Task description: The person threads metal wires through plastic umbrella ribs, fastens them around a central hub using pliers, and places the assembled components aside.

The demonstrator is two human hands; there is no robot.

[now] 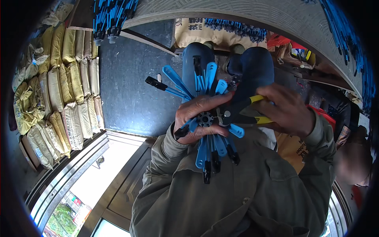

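Note:
My left hand [194,107] is wrapped round a piece with a round black slotted hub [205,119]. Several flat blue arms with black tips fan out from that hub, above and below my fingers. In my right hand [287,108], a pair of pliers [241,113] with black and yellow handles is gripped, the handles spread apart. The head of the pliers meets the side of the hub, between my left thumb and fingers. Whether the jaws are closed on a small part there, I cannot tell. Both hands are in front of my jacket, over my lap.
Stacked yellowish sacks [69,87] line the left side. Across the top runs a grey patterned worktop [237,8], with bundles of blue and black arms [111,17] at its left and more blue strips [351,51] at its right. A brown door [122,189] stands lower left.

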